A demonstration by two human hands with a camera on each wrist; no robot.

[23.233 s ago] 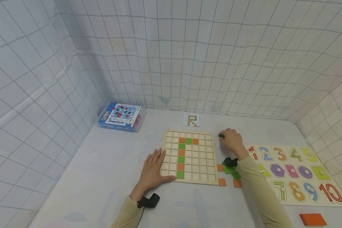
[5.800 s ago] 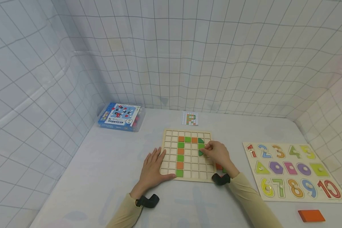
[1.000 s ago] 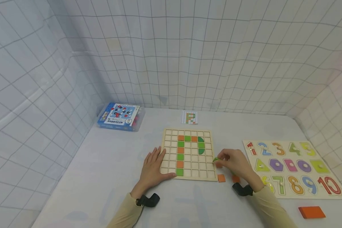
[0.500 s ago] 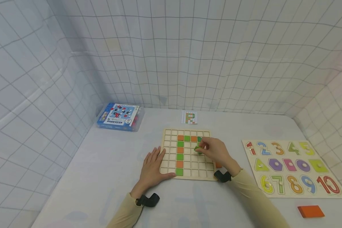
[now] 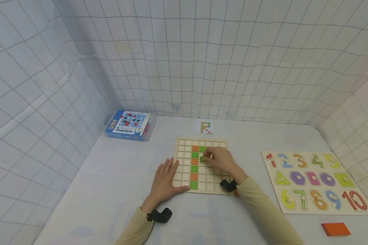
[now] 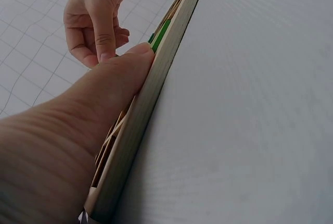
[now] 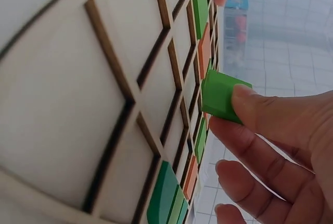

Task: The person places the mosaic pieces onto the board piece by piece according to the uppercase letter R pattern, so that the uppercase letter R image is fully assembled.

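A wooden grid board (image 5: 210, 186) lies on the table, with orange and green square tiles forming a column and part of a row. My right hand (image 5: 222, 160) pinches a green square tile (image 7: 221, 96) between thumb and fingers, tilted over the cells just right of the column. Dark green rounded tiles (image 7: 161, 195) sit further right, hidden by that hand in the head view. My left hand (image 5: 164, 183) rests along the board's left edge, fingers spread. In the left wrist view its thumb (image 6: 117, 73) lies on the board's near rim beside a green tile.
A card with a coloured tile pattern (image 5: 204, 126) lies behind the board. At the back left is a blue molecule-kit box (image 5: 130, 125). A number-and-shape puzzle (image 5: 319, 182) and an orange block (image 5: 335, 229) are at the right. An orange tile (image 5: 236, 193) peeks out under the right wrist.
My right hand has carried the green tile leftward from the board's right edge. Since the oldest frame, dark green rounded tiles and a green square appeared in the right column. My left hand stays put.
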